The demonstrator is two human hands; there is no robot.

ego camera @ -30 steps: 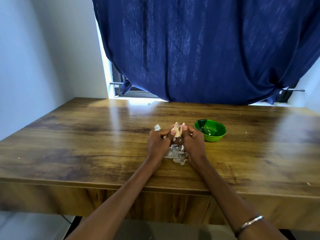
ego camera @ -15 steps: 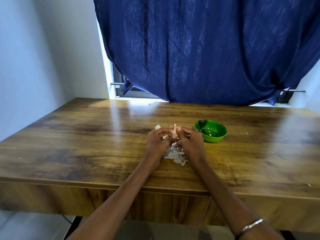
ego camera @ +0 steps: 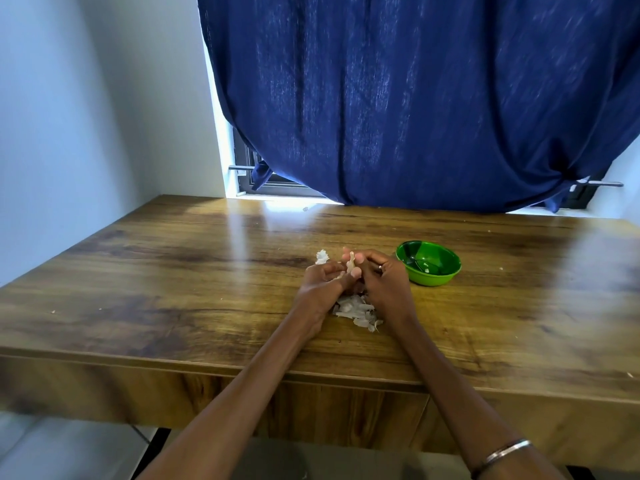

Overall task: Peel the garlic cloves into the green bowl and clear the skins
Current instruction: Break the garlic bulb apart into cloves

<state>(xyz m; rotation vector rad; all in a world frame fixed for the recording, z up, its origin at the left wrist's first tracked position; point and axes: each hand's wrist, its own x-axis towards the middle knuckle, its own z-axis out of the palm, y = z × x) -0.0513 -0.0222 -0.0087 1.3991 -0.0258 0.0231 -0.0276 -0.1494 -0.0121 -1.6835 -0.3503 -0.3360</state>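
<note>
Both hands' grip (ego camera: 351, 268) pinching garlic clove (ego camera: 352, 263)

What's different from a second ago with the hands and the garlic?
Less of the garlic clove shows: both the left hand and right hand have closed further round it, still pinching it. The skins, green bowl and table stayed put.

A pale garlic clove (ego camera: 352, 265) stands upright, pinched above a heap of papery white skins (ego camera: 356, 311), with one stray skin (ego camera: 321, 257) just beyond and the glossy green bowl (ego camera: 428, 262) near on the right, holding small pale bits.
</note>
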